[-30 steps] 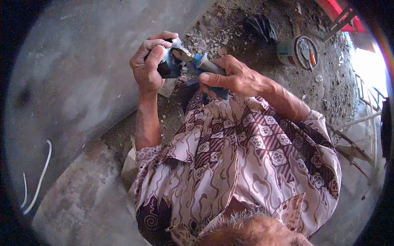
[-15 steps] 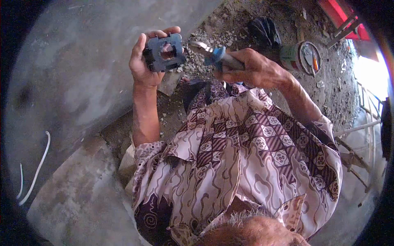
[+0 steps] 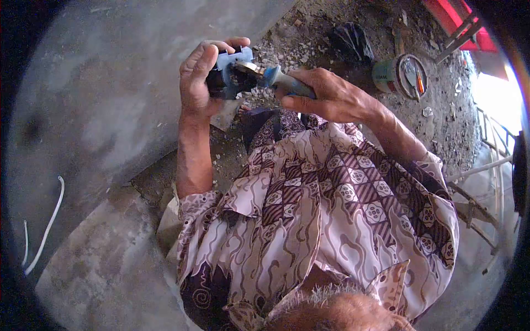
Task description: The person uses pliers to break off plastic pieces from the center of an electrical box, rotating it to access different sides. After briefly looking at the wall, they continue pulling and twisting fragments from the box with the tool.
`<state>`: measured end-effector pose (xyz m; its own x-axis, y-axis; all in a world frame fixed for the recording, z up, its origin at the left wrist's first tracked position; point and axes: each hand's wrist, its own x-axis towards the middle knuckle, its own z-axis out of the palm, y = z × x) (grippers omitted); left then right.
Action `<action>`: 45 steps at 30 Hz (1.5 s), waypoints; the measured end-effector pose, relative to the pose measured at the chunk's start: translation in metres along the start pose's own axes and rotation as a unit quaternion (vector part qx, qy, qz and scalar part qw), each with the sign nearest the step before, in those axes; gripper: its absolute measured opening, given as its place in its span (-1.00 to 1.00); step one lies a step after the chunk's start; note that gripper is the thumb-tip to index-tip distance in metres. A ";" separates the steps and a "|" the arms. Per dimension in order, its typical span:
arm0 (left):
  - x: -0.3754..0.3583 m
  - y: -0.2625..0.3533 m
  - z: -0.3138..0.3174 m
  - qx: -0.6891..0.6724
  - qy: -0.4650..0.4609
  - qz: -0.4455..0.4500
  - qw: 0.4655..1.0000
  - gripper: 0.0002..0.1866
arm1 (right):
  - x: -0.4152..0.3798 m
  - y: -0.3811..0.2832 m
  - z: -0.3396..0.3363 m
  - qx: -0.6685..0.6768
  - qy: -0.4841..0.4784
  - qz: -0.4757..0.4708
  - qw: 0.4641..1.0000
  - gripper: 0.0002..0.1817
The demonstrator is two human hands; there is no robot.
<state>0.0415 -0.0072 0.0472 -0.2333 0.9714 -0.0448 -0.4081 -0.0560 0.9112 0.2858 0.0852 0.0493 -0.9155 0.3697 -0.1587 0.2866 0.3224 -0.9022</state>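
Note:
My left hand [image 3: 194, 77] grips a dark plastic box-shaped part [image 3: 216, 83] by its left side, with the thumb and fingers around its edge. In my right hand [image 3: 331, 95] are pliers [image 3: 292, 84] with blue and grey handles, held sideways. Their metal head lies at the opening of the dark part, overlapping it in view. Whether the jaws bite on its edge cannot be made out.
A bucket [image 3: 385, 77] with an orange-handled tool in it stands on the rubble at upper right, near a black plastic bag [image 3: 352, 42]. White tubing pieces [image 3: 51, 223] lie on the concrete at left. Something red [image 3: 455, 22] is at top right.
My right hand has moved left, bringing the head of the pliers from beside the dark part to its opening. The dark part has turned in my left hand.

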 end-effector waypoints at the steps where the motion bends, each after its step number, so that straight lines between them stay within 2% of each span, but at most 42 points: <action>1: 0.000 0.000 0.000 0.011 -0.005 0.005 1.000 -0.68 | 0.001 0.000 0.001 0.003 -0.013 0.012 1.000 -0.47; 5: 0.000 0.000 0.000 0.017 -0.014 -0.001 1.000 -0.69 | 0.002 0.001 0.005 0.010 0.011 -0.014 1.000 -0.46; 7: 0.001 -0.002 -0.001 0.030 -0.023 -0.002 0.999 -0.70 | 0.001 -0.002 0.001 -0.003 -0.061 0.058 0.996 -0.30; 14: 0.001 -0.009 -0.005 -0.009 -0.035 -0.039 0.999 -0.72 | -0.002 -0.019 -0.005 0.039 -0.078 0.069 0.994 -0.38; 17: 0.003 -0.014 -0.010 -0.033 -0.040 -0.073 0.996 -0.70 | -0.002 -0.013 0.000 0.067 -0.072 0.054 0.994 -0.43; 19: 0.003 -0.016 -0.012 -0.024 -0.038 -0.078 0.996 -0.70 | -0.002 -0.008 0.005 0.094 -0.029 0.003 0.995 -0.43; 22: 0.002 -0.013 -0.009 -0.004 -0.030 -0.086 0.996 -0.71 | -0.001 -0.010 0.002 0.097 -0.065 0.045 0.992 -0.41; 25: 0.002 -0.013 -0.006 0.007 -0.022 -0.089 0.996 -0.73 | 0.000 -0.010 0.001 0.063 -0.062 0.058 0.994 -0.40; 28: 0.001 -0.013 -0.005 0.010 -0.019 -0.087 0.996 -0.75 | 0.000 -0.003 0.003 0.024 -0.062 0.056 0.996 -0.39; 31: 0.001 -0.010 -0.005 0.027 -0.020 -0.079 0.996 -0.75 | 0.000 -0.011 0.004 0.094 -0.052 0.026 0.994 -0.40; 35: -0.001 -0.010 -0.005 0.035 -0.019 -0.069 0.997 -0.75 | 0.002 -0.010 0.003 0.041 -0.082 0.057 0.994 -0.42; 37: 0.000 -0.009 -0.006 0.036 -0.018 -0.083 0.996 -0.76 | 0.001 -0.013 0.003 0.066 -0.053 0.020 0.996 -0.43; 39: 0.000 -0.009 -0.009 0.039 -0.018 -0.096 0.994 -0.78 | 0.002 -0.012 0.003 0.056 -0.057 0.026 0.996 -0.44; 42: 0.000 -0.014 -0.011 0.073 -0.018 -0.102 0.992 -0.76 | 0.005 -0.012 0.002 0.015 -0.067 0.053 0.996 -0.46; 44: 0.001 -0.019 -0.010 0.321 0.009 -0.013 0.947 -0.74 | 0.004 -0.007 0.004 -0.015 -0.075 0.076 0.994 -0.47; 45: 0.002 -0.019 -0.009 0.321 0.008 -0.014 0.947 -0.74 | 0.004 0.000 0.010 -0.005 -0.063 0.054 0.997 -0.48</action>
<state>0.0407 -0.0061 0.0261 -0.2468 0.9663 -0.0733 0.2061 0.1263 0.9704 0.2796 0.0783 0.0444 -0.9074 0.2902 -0.3040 0.3870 0.2949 -0.8737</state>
